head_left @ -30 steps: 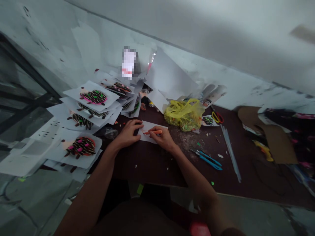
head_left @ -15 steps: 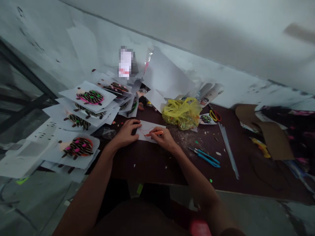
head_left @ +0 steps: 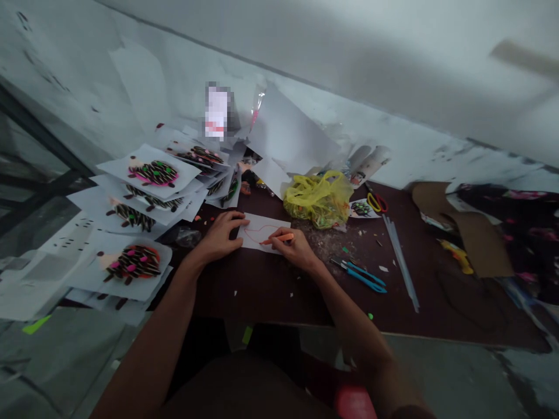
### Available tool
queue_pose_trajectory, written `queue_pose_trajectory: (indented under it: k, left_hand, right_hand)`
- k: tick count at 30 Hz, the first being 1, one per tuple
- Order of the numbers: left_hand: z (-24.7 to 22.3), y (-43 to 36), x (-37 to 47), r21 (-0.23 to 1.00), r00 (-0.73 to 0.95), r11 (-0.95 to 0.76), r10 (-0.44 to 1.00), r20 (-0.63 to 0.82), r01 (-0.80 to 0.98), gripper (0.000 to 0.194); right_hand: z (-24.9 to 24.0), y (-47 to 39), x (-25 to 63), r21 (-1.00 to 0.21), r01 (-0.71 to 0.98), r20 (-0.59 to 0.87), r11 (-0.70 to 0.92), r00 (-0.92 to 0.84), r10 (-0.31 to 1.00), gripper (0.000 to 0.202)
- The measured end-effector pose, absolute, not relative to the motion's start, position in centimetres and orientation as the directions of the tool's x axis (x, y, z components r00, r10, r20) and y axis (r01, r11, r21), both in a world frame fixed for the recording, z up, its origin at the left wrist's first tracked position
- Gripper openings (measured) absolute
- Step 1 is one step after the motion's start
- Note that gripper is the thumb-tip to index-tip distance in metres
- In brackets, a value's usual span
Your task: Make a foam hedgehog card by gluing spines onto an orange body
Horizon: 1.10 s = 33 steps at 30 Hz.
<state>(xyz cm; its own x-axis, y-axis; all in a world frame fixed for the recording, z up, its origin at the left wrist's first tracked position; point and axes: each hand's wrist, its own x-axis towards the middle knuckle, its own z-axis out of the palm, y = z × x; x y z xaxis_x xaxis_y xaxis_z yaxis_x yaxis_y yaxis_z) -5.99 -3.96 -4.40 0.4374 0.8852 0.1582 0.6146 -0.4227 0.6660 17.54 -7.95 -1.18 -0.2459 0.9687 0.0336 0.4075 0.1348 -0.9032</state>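
A small white sheet (head_left: 257,223) with a thin red curved outline lies on the dark table (head_left: 262,291). My left hand (head_left: 223,234) rests spread at the sheet's left edge, its fingertips on the paper and nothing gripped. In my right hand (head_left: 292,247) is an orange pen (head_left: 283,237), pinched between the fingers, with its tip on the sheet at the lower part of the red line. The right hand covers the sheet's lower right corner.
Piled sheets with decorated hedgehog pictures (head_left: 152,172) stand at the left. A yellow plastic bag (head_left: 317,198) sits behind my right hand. Further right are blue-handled scissors (head_left: 364,276), yellow-red scissors (head_left: 376,202), clear sticks (head_left: 402,262), cardboard (head_left: 480,244) and a yellow tool (head_left: 456,255).
The red line on the sheet has grown longer. The pen tip has moved slightly right and down along it. My left hand stays on the paper, and the whole view has shifted a little.
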Motion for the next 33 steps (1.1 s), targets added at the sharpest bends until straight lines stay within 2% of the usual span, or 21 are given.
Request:
queue_pose_trajectory:
  k: [5, 13, 17, 25, 33]
  left_hand:
    - [-4.3, -3.9, -6.0, 0.652, 0.448, -0.427, 0.882, 0.146, 0.627, 0.048]
    - [-4.3, -3.9, -5.9, 0.658, 0.447, -0.426, 0.882, 0.148, 0.622, 0.043]
    - [-4.4, -3.9, -5.9, 0.652, 0.442, -0.421, 0.885, 0.145, 0.630, 0.043]
    - [-4.6, -3.9, -6.0, 0.653, 0.440, -0.417, 0.887, 0.140, 0.633, 0.043]
    - [-4.7, -3.9, -5.9, 0.648, 0.446, -0.427, 0.883, 0.147, 0.631, 0.042]
  right_hand:
    - [-1.0, -8.2, 18.2, -0.891, 0.436, 0.032, 0.130, -0.226, 0.974, 0.019]
    - [-0.7, -8.6, 19.1, -0.920, 0.384, 0.009, 0.075, -0.172, 0.985, 0.021]
    - [-0.5, -8.6, 19.7, -0.907, 0.418, -0.011, 0.051, -0.144, 0.990, 0.021]
    - [-1.1, -8.4, 21.0, -0.864, 0.496, 0.043, 0.086, -0.098, 0.994, 0.021]
    - [-1.0, -8.5, 21.2, -0.867, 0.494, 0.042, 0.065, -0.057, 0.997, 0.019]
